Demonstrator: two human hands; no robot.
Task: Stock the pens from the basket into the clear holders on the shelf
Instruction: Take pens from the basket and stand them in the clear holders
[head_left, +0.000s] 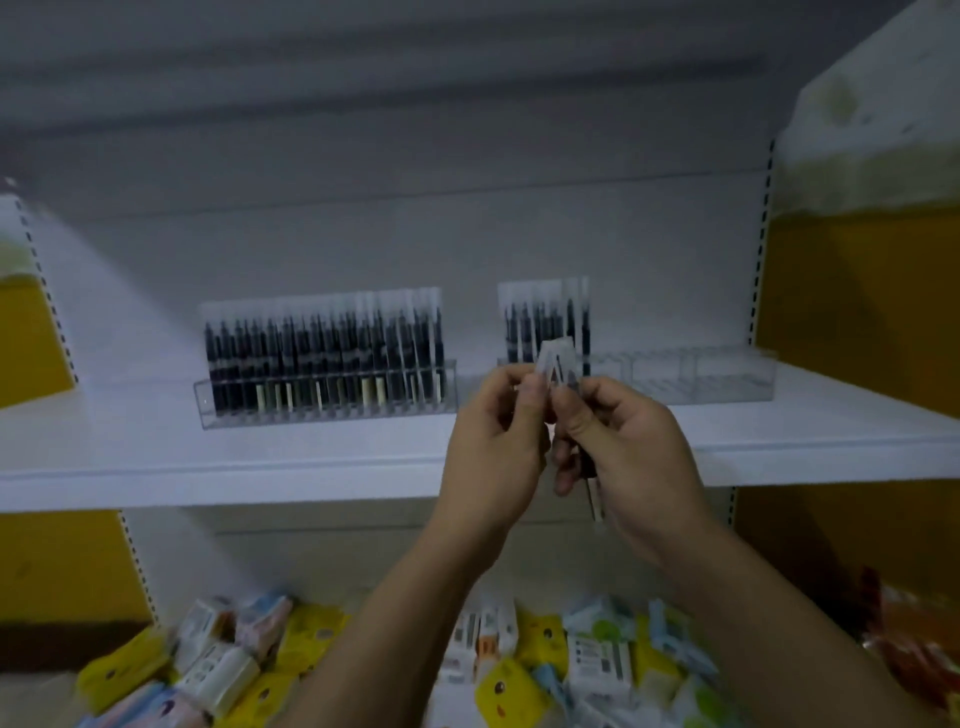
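The right hand (628, 447) is gripping a few pens (560, 364), the left hand (493, 447) pinching their tops, the clear holder (675, 382) sitting at twelve o'clock.

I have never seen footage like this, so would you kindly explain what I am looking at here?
There is no machine: a camera worn on a person's head looks forward and down at their two bare hands. The right hand grips a few pens, and the left hand pinches their clear tops. Ahead, a white shelf carries two clear holders: the left holder is full of pens, the right holder holds pens only at its left end. Small colourful packets lie below.
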